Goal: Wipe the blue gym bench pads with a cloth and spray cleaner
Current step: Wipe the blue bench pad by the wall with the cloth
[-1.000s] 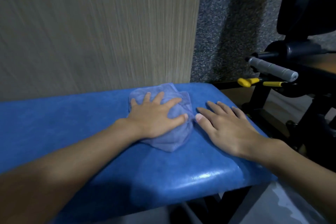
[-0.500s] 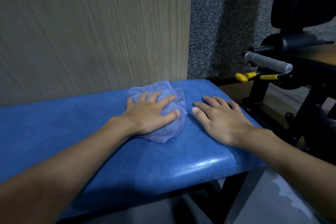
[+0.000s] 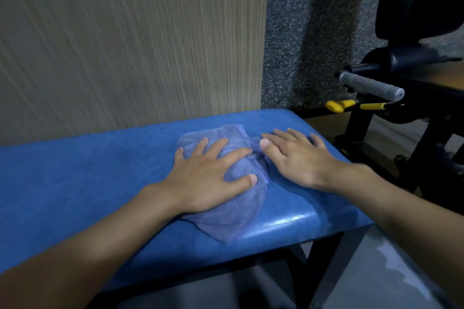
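A blue padded bench pad (image 3: 82, 170) runs across the view from the left to a rounded right end. A pale blue-violet cloth (image 3: 233, 218) lies bunched near that end. My left hand (image 3: 211, 178) presses flat on the cloth with fingers spread. My right hand (image 3: 296, 158) rests flat on the pad just right of the cloth, its thumb touching the cloth's edge. No spray bottle is in view.
A wood-grain wall panel (image 3: 130, 40) stands right behind the bench. Black gym equipment (image 3: 426, 98) with a grey handle (image 3: 371, 86) and yellow knobs (image 3: 337, 105) is close on the right. The bench's black frame leg (image 3: 319, 266) and grey floor show below.
My left hand has slid the cloth toward me and the near edge of the pad. My right hand stays flat beside it, now touching the cloth.
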Demonstrator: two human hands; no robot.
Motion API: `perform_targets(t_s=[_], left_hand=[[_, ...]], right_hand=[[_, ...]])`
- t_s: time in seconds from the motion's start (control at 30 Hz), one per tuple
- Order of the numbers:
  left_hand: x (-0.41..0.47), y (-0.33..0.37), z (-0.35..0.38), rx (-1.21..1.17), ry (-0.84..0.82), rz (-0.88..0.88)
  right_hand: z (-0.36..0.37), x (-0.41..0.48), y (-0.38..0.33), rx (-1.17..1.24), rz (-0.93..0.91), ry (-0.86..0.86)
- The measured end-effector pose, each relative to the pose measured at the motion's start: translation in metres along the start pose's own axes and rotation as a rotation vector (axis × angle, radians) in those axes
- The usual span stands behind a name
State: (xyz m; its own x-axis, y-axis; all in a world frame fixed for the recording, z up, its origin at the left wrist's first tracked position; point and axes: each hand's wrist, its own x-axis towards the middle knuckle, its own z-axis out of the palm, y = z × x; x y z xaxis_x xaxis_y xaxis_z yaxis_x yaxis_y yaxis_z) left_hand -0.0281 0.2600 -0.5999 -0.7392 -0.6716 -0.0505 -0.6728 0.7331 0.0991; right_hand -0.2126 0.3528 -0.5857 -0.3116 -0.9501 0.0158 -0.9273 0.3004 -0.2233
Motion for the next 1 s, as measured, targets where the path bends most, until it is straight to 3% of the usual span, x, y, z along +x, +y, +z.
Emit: perform_targets(t_s=[0.37, 0.83, 1.0], left_hand=[[0.123, -0.053, -0.015, -0.023, 0.077, -0.071], [-0.056, 0.002, 0.003, 0.058, 0.016, 0.03], [-0.053, -0.004, -0.001, 0.018, -0.002, 0.02]], right_hand=[[0.014, 0.004, 0.002, -0.107, -0.016, -0.01], [0.006, -0.003, -0.003, -0.062, 0.015, -0.016], [-0.001, -0.003, -0.009, -0.113, 0.002, 0.003]])
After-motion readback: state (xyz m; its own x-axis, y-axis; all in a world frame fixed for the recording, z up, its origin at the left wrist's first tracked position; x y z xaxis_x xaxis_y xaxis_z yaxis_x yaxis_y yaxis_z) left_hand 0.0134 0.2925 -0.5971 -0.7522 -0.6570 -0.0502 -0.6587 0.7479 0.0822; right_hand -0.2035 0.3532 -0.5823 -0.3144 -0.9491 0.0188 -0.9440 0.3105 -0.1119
